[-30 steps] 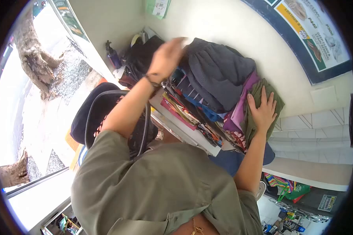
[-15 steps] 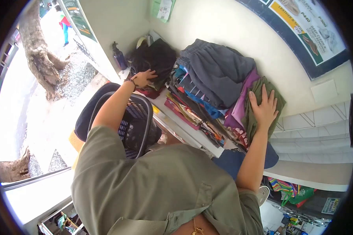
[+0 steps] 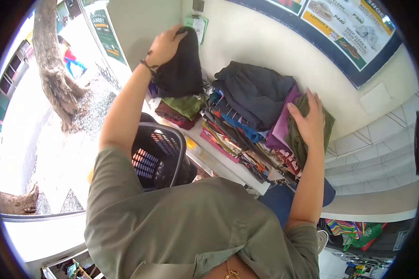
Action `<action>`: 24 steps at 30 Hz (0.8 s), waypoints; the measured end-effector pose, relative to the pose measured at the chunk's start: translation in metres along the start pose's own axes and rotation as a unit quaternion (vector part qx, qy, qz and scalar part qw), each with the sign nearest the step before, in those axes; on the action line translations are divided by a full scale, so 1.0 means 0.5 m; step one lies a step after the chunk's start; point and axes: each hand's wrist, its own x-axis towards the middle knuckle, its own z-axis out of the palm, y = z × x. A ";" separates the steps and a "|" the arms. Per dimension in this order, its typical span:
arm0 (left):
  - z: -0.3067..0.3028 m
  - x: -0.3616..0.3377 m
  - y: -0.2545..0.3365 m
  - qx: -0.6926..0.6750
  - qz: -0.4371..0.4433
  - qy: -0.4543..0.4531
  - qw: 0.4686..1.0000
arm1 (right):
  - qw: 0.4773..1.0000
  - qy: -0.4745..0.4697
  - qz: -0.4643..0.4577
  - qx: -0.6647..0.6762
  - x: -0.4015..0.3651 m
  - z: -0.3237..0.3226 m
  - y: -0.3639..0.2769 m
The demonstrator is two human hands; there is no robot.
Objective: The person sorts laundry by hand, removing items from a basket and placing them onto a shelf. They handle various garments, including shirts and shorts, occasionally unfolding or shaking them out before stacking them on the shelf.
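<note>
My left hand [image 3: 164, 49] is closed on the top edge of a black garment [image 3: 181, 69] and holds it up by the wall. Under its hanging lower end lie a folded green garment [image 3: 184, 107] and dark red clothes [image 3: 176, 120]. My right hand [image 3: 309, 122] rests against a folded olive-green garment [image 3: 329, 128] at the right end of the large clothes pile, thumb and fingers apart. Dark grey shorts or trousers [image 3: 256, 95] top that pile, beside a purple garment [image 3: 284, 118]. Folded clothes in many colours are stacked below.
A black plastic laundry basket [image 3: 180, 139] stands in front of the shelf, left of my body. Behind the piles is a white wall with a price poster [image 3: 349, 32]. Outside on the left are a tree trunk [image 3: 51, 60] and a person [image 3: 70, 58] walking.
My left hand has gripped the black garment and raised it up, uncovering the green one beneath. My right hand stays on the olive-green garment. The view has shifted slightly.
</note>
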 end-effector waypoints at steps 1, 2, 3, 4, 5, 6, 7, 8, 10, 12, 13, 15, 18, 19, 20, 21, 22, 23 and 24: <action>-0.025 0.012 0.023 -0.043 0.033 -0.008 0.998 | 0.997 0.005 -0.049 0.063 0.002 -0.024 -0.054; -0.045 0.023 0.043 -0.086 0.068 -0.017 0.994 | 0.983 -0.016 -0.095 0.159 0.006 -0.034 -0.097; -0.066 0.034 0.066 -0.129 0.101 -0.027 0.986 | 0.957 -0.037 -0.139 0.253 0.013 -0.038 -0.135; -0.098 0.033 0.108 -0.196 0.094 -0.069 0.974 | 0.936 -0.053 -0.187 0.292 0.020 -0.037 -0.170; -0.133 0.018 0.162 -0.262 0.087 -0.111 0.955 | 0.912 -0.069 -0.234 0.330 0.031 -0.035 -0.198; -0.157 0.006 0.204 -0.326 0.079 -0.154 0.929 | 0.895 -0.060 -0.278 0.342 0.046 -0.034 -0.225; -0.167 -0.002 0.228 -0.389 0.082 -0.173 0.901 | 0.877 -0.051 -0.321 0.354 0.064 -0.033 -0.249; -0.174 -0.007 0.248 -0.449 0.086 -0.191 0.869 | 0.857 -0.043 -0.363 0.364 0.082 -0.039 -0.260; -0.182 -0.009 0.280 -0.508 0.099 -0.201 0.832 | 0.823 -0.280 -0.317 0.379 0.110 -0.077 -0.268; -0.191 0.011 0.291 -0.361 0.134 -0.146 0.911 | 0.784 -0.448 -0.223 0.367 0.156 -0.091 -0.261; -0.192 0.021 0.292 -0.282 0.148 -0.115 0.941 | 0.819 -0.387 -0.238 0.352 0.167 -0.106 -0.259; -0.179 0.034 0.294 -0.301 0.193 0.004 0.934 | 0.905 -0.279 -0.190 0.258 0.212 -0.142 -0.263; -0.165 0.023 0.322 -0.150 0.334 0.136 0.921 | 0.956 -0.027 -0.220 0.194 0.267 -0.139 -0.233; -0.152 0.013 0.338 -0.094 0.398 0.145 0.901 | 0.943 0.017 -0.271 0.190 0.276 -0.133 -0.217; -0.139 0.002 0.354 -0.042 0.460 0.158 0.873 | 0.926 0.061 -0.323 0.184 0.285 -0.114 -0.192; -0.108 -0.012 0.362 -0.018 0.527 0.142 0.838 | 0.905 0.104 -0.372 0.177 0.288 -0.093 -0.163; -0.067 -0.027 0.359 -0.015 0.549 0.097 0.830 | 0.895 0.115 -0.389 0.185 0.284 -0.066 -0.132; -0.017 -0.047 0.350 -0.012 0.570 0.051 0.820 | 0.876 0.148 -0.439 0.137 0.277 -0.043 -0.096; 0.035 -0.073 0.345 -0.003 0.571 -0.010 0.821 | 0.904 0.092 -0.394 0.139 0.245 -0.020 -0.068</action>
